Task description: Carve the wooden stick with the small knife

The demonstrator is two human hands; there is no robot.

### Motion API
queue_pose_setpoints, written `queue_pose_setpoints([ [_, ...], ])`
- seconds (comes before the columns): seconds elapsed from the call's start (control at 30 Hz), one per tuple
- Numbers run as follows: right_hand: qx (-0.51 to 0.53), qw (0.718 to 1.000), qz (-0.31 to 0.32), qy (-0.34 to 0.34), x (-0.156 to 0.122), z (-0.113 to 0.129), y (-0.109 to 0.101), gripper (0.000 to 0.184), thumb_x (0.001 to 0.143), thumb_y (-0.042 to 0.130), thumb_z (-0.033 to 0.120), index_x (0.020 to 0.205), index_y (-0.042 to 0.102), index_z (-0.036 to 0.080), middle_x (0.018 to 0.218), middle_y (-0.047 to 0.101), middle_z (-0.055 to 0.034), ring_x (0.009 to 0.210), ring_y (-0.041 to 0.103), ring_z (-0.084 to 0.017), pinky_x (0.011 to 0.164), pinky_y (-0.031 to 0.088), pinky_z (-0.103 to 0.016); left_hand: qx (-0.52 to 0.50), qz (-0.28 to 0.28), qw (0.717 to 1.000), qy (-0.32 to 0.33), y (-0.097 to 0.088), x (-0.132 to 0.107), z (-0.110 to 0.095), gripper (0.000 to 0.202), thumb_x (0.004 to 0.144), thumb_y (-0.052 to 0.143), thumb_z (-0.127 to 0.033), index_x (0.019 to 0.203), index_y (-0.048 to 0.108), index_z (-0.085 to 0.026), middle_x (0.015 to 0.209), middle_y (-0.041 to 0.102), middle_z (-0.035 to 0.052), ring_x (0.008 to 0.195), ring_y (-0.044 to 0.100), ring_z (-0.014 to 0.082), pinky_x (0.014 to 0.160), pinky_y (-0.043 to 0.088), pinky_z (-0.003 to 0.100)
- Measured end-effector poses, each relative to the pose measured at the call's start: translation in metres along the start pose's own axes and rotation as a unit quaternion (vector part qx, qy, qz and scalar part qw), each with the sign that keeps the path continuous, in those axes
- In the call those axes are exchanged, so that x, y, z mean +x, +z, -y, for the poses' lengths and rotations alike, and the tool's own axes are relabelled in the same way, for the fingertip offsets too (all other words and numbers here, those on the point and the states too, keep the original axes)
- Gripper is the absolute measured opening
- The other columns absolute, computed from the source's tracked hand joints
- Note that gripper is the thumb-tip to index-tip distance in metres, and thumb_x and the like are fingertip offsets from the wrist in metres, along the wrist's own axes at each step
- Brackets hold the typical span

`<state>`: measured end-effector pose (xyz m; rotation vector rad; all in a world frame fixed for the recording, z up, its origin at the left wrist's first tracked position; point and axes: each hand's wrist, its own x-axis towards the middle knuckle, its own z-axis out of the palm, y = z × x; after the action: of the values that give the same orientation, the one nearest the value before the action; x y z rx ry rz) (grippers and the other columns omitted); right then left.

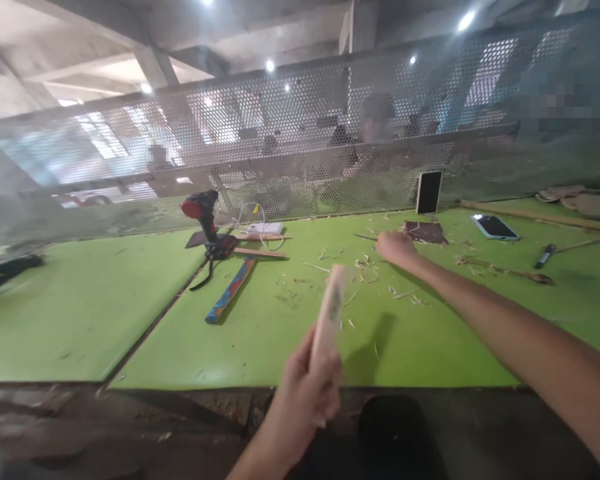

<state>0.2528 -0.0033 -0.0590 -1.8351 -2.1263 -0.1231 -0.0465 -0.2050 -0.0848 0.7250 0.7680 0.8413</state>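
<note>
My left hand (313,383) is closed around a pale wooden stick (329,310), which it holds up at a tilt over the table's front edge. Dark markings show on the wood's side. Farther back, my right hand (396,248) is down at the table with its fingers closed. From its left side pokes a thin, dark, blade-like tool (366,237); the fingers hide the rest of it. Wood shavings (368,272) lie scattered just in front of my right hand. A brown sandpaper sheet (426,232) lies right beside that hand.
Left on the green table (170,353) are a red-black cordless drill (207,223) and a blue-patterned wooden strip (231,290). At right lie a phone (495,227), a marker (545,256) and a wooden spoon (523,273). Another phone (429,192) leans against the perforated screen (300,147).
</note>
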Motion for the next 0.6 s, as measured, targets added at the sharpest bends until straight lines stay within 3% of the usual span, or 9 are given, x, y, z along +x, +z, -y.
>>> queue_pose_setpoints([
  [0.07,-0.011,0.998,0.039,0.037,-0.008,0.003,-0.005,0.024,0.105,0.056,0.033,0.095,0.071,0.018,0.08,0.069,-0.0037,0.061,0.062,-0.015,0.058,0.056,-0.031,-0.025,-0.015,0.999,0.035,-0.006,0.001,-0.002,0.085,0.078,0.088,-0.042,0.149,0.045,-0.026,0.071,0.042,-0.0098,0.047,0.022,0.0005,0.044,0.014,0.014],
  [0.17,-0.011,0.996,0.084,0.029,-0.026,0.036,-0.005,0.039,0.104,0.043,0.021,0.077,0.071,0.019,0.057,0.061,-0.0029,0.045,0.055,-0.016,0.046,0.048,-0.031,-0.044,-0.006,0.999,0.026,-0.013,0.007,0.001,0.083,0.079,0.088,-0.041,0.149,0.045,-0.027,0.071,0.041,-0.0101,0.048,0.021,-0.0001,0.044,0.013,0.013],
  [0.27,-0.01,0.996,0.09,-0.021,-0.046,0.078,-0.006,0.036,0.1,0.043,0.017,0.082,0.074,0.019,0.058,0.062,-0.0035,0.045,0.055,-0.016,0.046,0.047,-0.03,-0.054,0.012,0.998,0.016,-0.013,0.009,0.012,0.085,0.08,0.088,-0.041,0.151,0.043,-0.027,0.07,0.041,-0.0099,0.047,0.023,0.0005,0.044,0.013,0.013],
  [0.37,-0.033,0.995,0.081,-0.048,-0.058,0.104,-0.009,0.036,0.098,0.043,0.013,0.085,0.076,0.019,0.06,0.063,-0.0055,0.048,0.057,-0.017,0.048,0.049,-0.031,-0.062,0.01,0.998,0.03,-0.012,0.009,0.019,0.082,0.08,0.087,-0.04,0.149,0.044,-0.027,0.069,0.04,-0.0101,0.048,0.022,0.0008,0.044,0.013,0.013],
  [0.47,-0.058,0.995,0.069,-0.046,-0.057,0.112,-0.007,0.039,0.1,0.042,0.015,0.089,0.079,0.02,0.061,0.064,-0.0081,0.053,0.062,-0.022,0.051,0.052,-0.035,-0.061,0.001,0.997,0.04,-0.012,0.013,0.018,0.074,0.08,0.087,-0.042,0.142,0.051,-0.025,0.069,0.038,-0.0102,0.048,0.02,0.0007,0.044,0.012,0.013],
  [0.6,-0.056,0.996,0.066,-0.036,-0.042,0.1,0.004,0.033,0.098,0.05,0.011,0.084,0.079,0.017,0.062,0.065,-0.0092,0.058,0.065,-0.024,0.057,0.055,-0.039,-0.055,0.005,0.997,0.047,-0.009,0.013,0.015,0.067,0.078,0.088,-0.044,0.133,0.057,-0.023,0.069,0.04,-0.0093,0.049,0.022,0.0007,0.044,0.012,0.013],
])
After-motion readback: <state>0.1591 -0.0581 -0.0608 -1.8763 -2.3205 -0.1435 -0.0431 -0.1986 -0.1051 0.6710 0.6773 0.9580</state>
